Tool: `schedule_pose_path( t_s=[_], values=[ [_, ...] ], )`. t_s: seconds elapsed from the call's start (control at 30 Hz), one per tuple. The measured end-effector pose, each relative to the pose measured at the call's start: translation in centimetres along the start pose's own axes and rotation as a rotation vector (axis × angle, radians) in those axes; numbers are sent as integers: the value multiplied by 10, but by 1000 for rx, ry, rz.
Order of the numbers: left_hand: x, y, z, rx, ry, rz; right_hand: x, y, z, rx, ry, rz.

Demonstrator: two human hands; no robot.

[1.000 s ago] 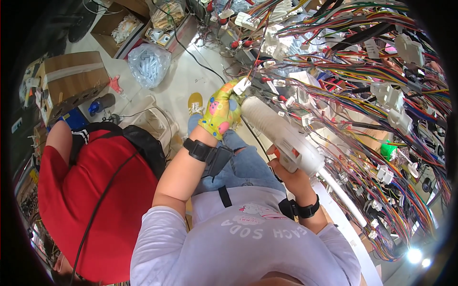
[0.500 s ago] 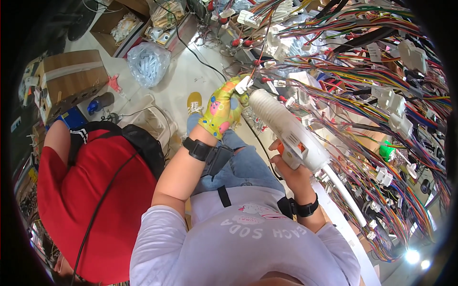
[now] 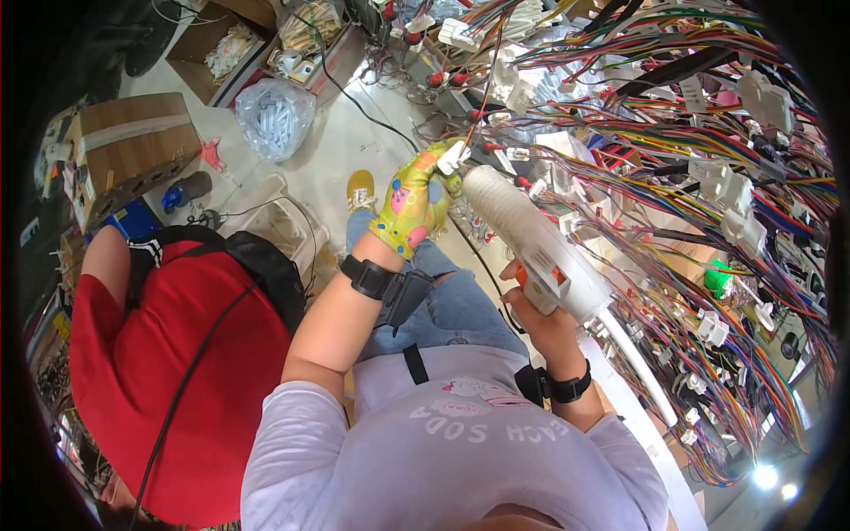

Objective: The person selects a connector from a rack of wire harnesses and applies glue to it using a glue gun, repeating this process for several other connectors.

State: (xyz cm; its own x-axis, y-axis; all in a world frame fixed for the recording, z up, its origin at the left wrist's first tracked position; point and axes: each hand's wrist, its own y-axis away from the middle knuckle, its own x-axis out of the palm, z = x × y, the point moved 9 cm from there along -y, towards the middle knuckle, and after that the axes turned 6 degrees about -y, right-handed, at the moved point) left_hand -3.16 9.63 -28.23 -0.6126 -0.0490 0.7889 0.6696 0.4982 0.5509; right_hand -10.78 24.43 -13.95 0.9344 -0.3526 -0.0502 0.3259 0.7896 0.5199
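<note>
My left hand [image 3: 416, 202] wears a yellow patterned glove and pinches a small white connector [image 3: 453, 157] on the end of coloured wires. My right hand [image 3: 540, 317] is bare and grips the handle of a white heat gun [image 3: 531, 243], with an orange trigger under the fingers. The gun's barrel points up and left, its muzzle right beside the connector. A dense coloured wire harness [image 3: 673, 159] with several white connectors hangs over the board on the right.
A person in a red shirt [image 3: 168, 372] with a black strap crouches at my left. On the floor stand cardboard boxes [image 3: 128, 146], a clear plastic bag [image 3: 270, 115] and a black cable [image 3: 363, 102]. A green cap [image 3: 722, 279] sits among the wires.
The heat gun's muzzle has moved up and closer to the connector in my gloved left hand. My left hand has shifted slightly right toward it.
</note>
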Motion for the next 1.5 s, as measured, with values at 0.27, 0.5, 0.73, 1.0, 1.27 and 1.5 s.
schedule_pose_path(
  t_s=[0.27,0.5,0.73,1.0,1.27,1.5],
  values=[
    [0,3,2,-1,30,-38,-3,4,0,16,23,0],
    [-4,2,-6,38,-97,-109,-4,4,-7,51,27,8],
    [-12,-2,-13,110,-347,-40,-8,-1,-5,47,29,-14],
    [-16,-31,-18,-24,-34,-29,-4,-2,-4,-21,-37,-44],
    [-37,-129,-44,23,9,90,-1,-21,-18,61,-43,-52],
    [-49,-168,-62,95,46,130,7,-47,-31,91,-125,-76]
  ],
)
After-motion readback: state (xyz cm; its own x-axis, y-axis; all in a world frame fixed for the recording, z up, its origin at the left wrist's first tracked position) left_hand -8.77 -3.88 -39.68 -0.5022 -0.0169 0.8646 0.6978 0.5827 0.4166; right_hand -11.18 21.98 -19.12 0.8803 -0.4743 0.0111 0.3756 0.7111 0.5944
